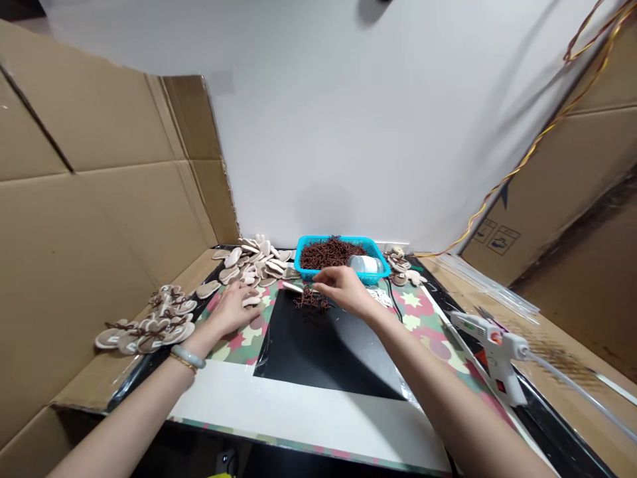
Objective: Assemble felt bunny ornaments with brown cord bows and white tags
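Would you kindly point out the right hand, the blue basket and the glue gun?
Right hand (344, 289): head view, back of the hand.
Blue basket (373, 278): head view, front wall.
Glue gun (499, 358): head view, upper handle.

No lettering is legible — just boxed signs (502, 239) on the right cardboard (550, 192), too small to tell.

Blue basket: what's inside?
The blue basket holds heaped brown twig-like pieces and, at its right end, a clear, white-labelled container. The heap hides the basket's floor; the right hand covers part of the near rim.
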Demonstrator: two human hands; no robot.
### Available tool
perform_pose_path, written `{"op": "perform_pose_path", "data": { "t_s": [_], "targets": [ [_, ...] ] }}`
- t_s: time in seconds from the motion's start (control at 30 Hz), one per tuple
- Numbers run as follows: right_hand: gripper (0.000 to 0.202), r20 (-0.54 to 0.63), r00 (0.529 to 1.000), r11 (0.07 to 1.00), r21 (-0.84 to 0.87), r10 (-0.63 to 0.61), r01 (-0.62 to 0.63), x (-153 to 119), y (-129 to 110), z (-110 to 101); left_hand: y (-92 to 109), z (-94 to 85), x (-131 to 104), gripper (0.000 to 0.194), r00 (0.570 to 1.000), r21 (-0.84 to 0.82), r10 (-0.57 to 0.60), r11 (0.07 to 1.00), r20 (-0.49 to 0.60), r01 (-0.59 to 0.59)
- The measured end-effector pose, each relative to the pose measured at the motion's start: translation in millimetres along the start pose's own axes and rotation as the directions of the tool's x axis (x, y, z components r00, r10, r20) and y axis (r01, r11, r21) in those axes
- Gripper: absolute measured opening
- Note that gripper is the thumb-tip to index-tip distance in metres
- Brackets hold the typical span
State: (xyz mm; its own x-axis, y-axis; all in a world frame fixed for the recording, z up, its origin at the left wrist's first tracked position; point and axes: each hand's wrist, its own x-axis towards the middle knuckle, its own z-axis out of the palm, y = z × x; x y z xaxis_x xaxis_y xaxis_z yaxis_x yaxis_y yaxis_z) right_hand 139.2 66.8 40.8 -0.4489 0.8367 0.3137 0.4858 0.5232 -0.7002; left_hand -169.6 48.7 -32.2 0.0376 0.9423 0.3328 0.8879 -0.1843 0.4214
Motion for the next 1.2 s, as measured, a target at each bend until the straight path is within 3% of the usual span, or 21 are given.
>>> {"op": "perform_pose_path", "data": {
  "t_s": [0.07, 0.17, 0.27, 0.43, 0.53, 0.67, 0.8, 0.87, 0.93, 0.97, 1.03, 1.13, 1.2],
  "targets": [
    [0.014, 0.049, 0.999, 1.0, -0.025, 0.02, -0.019, -16, 11, 3, -5, 0.8, -9, 0.029, 0.997, 0.019, 0.058, 0.998, 0.049, -0.059],
    [0.017, 0.112, 0.994, 0.973, -0.228, -0.015, 0.04, -19, 18, 14, -7, -0.7, -10, 0.023, 0.992, 0.004, 0.112, 0.994, 0.051, -0.112],
    [0.018, 0.151, 0.987, 0.903, -0.413, -0.062, 0.12, -1, 15, 34, -1, -3.3, -7, 0.019, 0.992, 0.011, 0.127, 0.992, 0.023, -0.128],
    [0.011, 0.255, 0.957, 0.827, -0.503, -0.139, 0.253, 45, 6, 83, 7, -0.5, -8, 0.018, 0.991, 0.023, 0.135, 0.991, -0.014, -0.134],
    [0.014, 0.281, 0.945, 0.804, -0.517, -0.166, 0.294, 62, 6, 101, 5, 2.9, -13, 0.018, 0.989, -0.007, 0.137, 0.99, -0.056, -0.138],
    [0.024, 0.233, 0.953, 0.821, -0.493, -0.195, 0.289, 67, 4, 88, 17, -2.5, -16, 0.018, 0.958, -0.072, 0.202, 0.973, -0.203, -0.22],
    [0.02, 0.189, 0.963, 0.881, -0.399, -0.19, 0.252, 48, -3, 48, 62, -13.8, -14, 0.012, 0.879, -0.176, 0.27, 0.916, -0.393, -0.36],
    [0.028, 0.191, 0.976, 0.974, -0.18, -0.1, 0.135, 27, -3, 29, 89, -11.3, -14, 0.013, 0.91, -0.305, 0.265, 0.88, -0.318, -0.363],
    [0.041, 0.239, 0.971, 0.998, 0.054, 0.029, -0.043, -2, 4, 17, 113, 1.2, -17, 0.016, 0.966, -0.484, 0.23, 0.836, -0.116, -0.257],
    [0.044, 0.272, 0.959, 0.982, 0.146, 0.078, -0.122, -18, 9, 14, 123, 10.7, -19, 0.017, 0.974, -0.559, 0.226, 0.809, 0.015, -0.179],
    [0.044, 0.298, 0.94, 0.943, 0.231, 0.168, -0.242, -53, 22, 10, 140, 32.6, -25, 0.016, 0.94, -0.646, 0.235, 0.763, 0.246, -0.022],
    [0.039, 0.163, 0.968, 0.972, 0.107, 0.19, -0.209, -99, 42, 6, 155, 60.1, -33, 0.011, 0.899, -0.608, 0.206, 0.79, 0.386, 0.08],
    [0.025, 0.057, 0.997, 0.999, -0.006, 0.048, -0.048, -118, 51, 2, 160, 69.2, -34, 0.009, 0.905, -0.553, 0.218, 0.833, 0.365, 0.022]
  ]
}}
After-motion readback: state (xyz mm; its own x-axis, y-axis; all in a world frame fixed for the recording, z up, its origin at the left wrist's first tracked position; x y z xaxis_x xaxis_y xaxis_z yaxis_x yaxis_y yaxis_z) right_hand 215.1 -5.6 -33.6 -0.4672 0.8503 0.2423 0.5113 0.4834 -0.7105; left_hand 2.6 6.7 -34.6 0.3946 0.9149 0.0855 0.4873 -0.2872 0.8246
